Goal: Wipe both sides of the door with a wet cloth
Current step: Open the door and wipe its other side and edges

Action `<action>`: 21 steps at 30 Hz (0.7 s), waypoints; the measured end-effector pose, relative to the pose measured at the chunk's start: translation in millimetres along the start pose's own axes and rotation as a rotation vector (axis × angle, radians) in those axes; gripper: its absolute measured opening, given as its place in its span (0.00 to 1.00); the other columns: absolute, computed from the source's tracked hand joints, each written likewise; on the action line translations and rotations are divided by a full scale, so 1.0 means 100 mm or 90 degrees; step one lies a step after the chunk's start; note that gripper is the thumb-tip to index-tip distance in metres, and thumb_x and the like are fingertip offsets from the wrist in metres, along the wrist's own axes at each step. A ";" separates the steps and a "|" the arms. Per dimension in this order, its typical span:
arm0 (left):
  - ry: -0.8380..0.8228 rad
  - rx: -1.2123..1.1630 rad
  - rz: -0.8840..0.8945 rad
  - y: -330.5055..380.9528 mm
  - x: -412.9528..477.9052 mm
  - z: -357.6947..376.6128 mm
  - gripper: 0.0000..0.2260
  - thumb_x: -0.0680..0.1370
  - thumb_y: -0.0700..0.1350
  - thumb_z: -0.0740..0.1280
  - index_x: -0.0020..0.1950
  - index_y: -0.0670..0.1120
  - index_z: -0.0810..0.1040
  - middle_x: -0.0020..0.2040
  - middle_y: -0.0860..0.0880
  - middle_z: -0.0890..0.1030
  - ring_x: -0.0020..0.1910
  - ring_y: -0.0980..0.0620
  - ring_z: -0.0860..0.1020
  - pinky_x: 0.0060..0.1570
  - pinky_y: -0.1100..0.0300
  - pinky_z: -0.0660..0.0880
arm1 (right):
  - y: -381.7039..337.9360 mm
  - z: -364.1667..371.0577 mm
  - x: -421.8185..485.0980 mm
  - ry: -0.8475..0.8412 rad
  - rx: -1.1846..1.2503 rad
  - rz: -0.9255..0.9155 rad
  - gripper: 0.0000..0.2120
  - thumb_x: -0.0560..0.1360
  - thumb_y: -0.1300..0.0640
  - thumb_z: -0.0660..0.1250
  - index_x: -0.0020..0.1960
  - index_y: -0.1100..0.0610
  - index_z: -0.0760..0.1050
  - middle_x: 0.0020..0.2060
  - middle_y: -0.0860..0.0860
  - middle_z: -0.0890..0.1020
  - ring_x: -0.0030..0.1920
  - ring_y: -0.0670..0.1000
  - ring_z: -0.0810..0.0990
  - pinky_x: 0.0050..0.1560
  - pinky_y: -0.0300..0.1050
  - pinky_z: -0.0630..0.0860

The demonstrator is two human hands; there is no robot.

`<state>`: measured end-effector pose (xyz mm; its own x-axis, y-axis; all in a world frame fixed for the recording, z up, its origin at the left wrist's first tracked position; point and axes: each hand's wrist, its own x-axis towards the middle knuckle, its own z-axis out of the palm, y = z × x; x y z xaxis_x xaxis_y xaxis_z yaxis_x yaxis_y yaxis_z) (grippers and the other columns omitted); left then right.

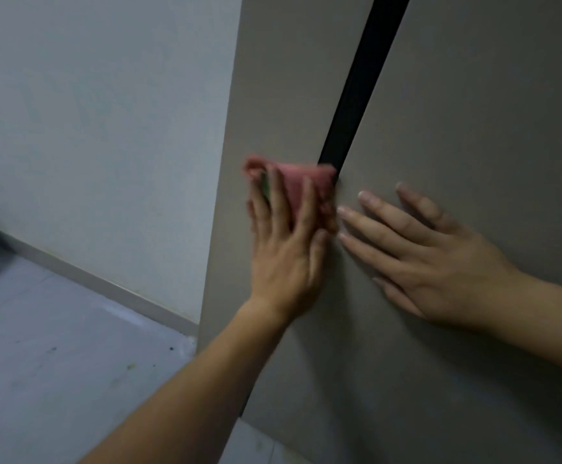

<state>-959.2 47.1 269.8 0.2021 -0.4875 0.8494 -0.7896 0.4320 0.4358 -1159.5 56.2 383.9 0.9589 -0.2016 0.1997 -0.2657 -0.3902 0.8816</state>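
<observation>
A crumpled pink cloth (301, 189) is pressed flat against the grey-brown smooth door panel (474, 128) by the left hand (286, 249), the fingers spread over the fabric, not closed around it. The right hand (430, 256) is laid open on the door just to the right, empty, its fingertips almost touching the cloth. The cloth is placed right at the lower end of the visible part of a black vertical strip (363, 78).

Wiping seems to be in progress on this side; no wet trace can be seen, so how much is cleaned cannot be told. The other side is judged still to be done.

To the left, the door edge is near the cloth, and beyond it a pale wall (99, 112) and a light tiled floor (55, 363) are seen. Wide free surface is left above and to the right.
</observation>
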 end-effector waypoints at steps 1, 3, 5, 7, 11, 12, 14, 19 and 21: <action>-0.038 0.004 0.028 0.06 -0.16 0.04 0.28 0.86 0.57 0.45 0.83 0.51 0.41 0.83 0.39 0.41 0.81 0.31 0.41 0.79 0.41 0.38 | 0.00 0.01 -0.03 0.002 0.003 0.000 0.29 0.82 0.48 0.57 0.80 0.60 0.64 0.80 0.59 0.62 0.81 0.62 0.59 0.79 0.64 0.54; -0.055 0.011 0.045 0.01 -0.27 0.02 0.27 0.86 0.57 0.44 0.82 0.54 0.37 0.82 0.40 0.42 0.81 0.33 0.41 0.79 0.41 0.39 | -0.03 0.01 -0.15 -0.003 -0.001 0.002 0.30 0.81 0.49 0.59 0.80 0.60 0.64 0.80 0.59 0.62 0.80 0.62 0.59 0.79 0.63 0.54; 0.010 0.017 0.037 -0.12 -0.03 -0.07 0.26 0.86 0.54 0.45 0.82 0.49 0.40 0.81 0.36 0.44 0.80 0.35 0.39 0.79 0.42 0.38 | -0.05 0.00 -0.23 0.001 -0.016 0.010 0.30 0.80 0.49 0.61 0.79 0.61 0.65 0.80 0.60 0.62 0.80 0.62 0.60 0.79 0.63 0.55; 0.088 0.004 -0.031 -0.20 0.28 -0.17 0.27 0.86 0.51 0.48 0.82 0.41 0.45 0.81 0.32 0.44 0.80 0.34 0.38 0.79 0.42 0.36 | -0.07 0.00 -0.23 0.004 -0.022 0.017 0.30 0.81 0.49 0.60 0.79 0.61 0.65 0.80 0.60 0.62 0.80 0.62 0.60 0.79 0.63 0.57; -0.007 -0.028 -0.026 0.07 -0.05 -0.03 0.31 0.84 0.52 0.51 0.83 0.47 0.42 0.81 0.34 0.39 0.80 0.29 0.39 0.78 0.43 0.33 | -0.07 -0.01 -0.28 -0.001 -0.008 0.023 0.30 0.81 0.49 0.60 0.80 0.59 0.63 0.80 0.59 0.61 0.80 0.62 0.60 0.78 0.63 0.58; -0.060 -0.019 -0.007 0.17 -0.29 0.04 0.31 0.84 0.55 0.50 0.83 0.51 0.38 0.82 0.37 0.36 0.80 0.30 0.38 0.78 0.42 0.33 | -0.07 -0.01 -0.35 -0.003 -0.011 0.028 0.31 0.80 0.49 0.60 0.81 0.59 0.62 0.81 0.58 0.61 0.80 0.61 0.60 0.78 0.63 0.58; -0.133 0.000 0.009 0.22 -0.63 0.12 0.29 0.85 0.59 0.46 0.82 0.57 0.35 0.81 0.43 0.31 0.80 0.32 0.35 0.78 0.42 0.34 | -0.07 -0.03 -0.54 -0.015 -0.029 0.044 0.33 0.80 0.48 0.61 0.81 0.58 0.60 0.81 0.57 0.60 0.80 0.61 0.60 0.78 0.63 0.58; -0.023 0.040 -0.026 -0.23 -0.23 0.01 0.30 0.85 0.59 0.47 0.83 0.52 0.37 0.81 0.40 0.33 0.80 0.35 0.35 0.78 0.44 0.33 | -0.11 -0.03 -0.66 -0.017 -0.056 0.049 0.33 0.80 0.46 0.61 0.81 0.57 0.61 0.81 0.56 0.61 0.80 0.62 0.61 0.77 0.63 0.59; -0.005 0.023 -0.082 -0.19 -0.22 0.02 0.33 0.85 0.58 0.50 0.83 0.45 0.40 0.81 0.33 0.38 0.80 0.30 0.37 0.78 0.43 0.33 | -0.13 -0.01 -0.64 -0.015 -0.050 0.054 0.33 0.80 0.47 0.61 0.81 0.57 0.60 0.81 0.56 0.61 0.80 0.62 0.60 0.77 0.64 0.59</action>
<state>-950.4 48.3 242.1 0.2990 -0.5431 0.7846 -0.7778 0.3377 0.5301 -1217.3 74.9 359.6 0.9306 -0.2517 0.2656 -0.3360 -0.3000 0.8928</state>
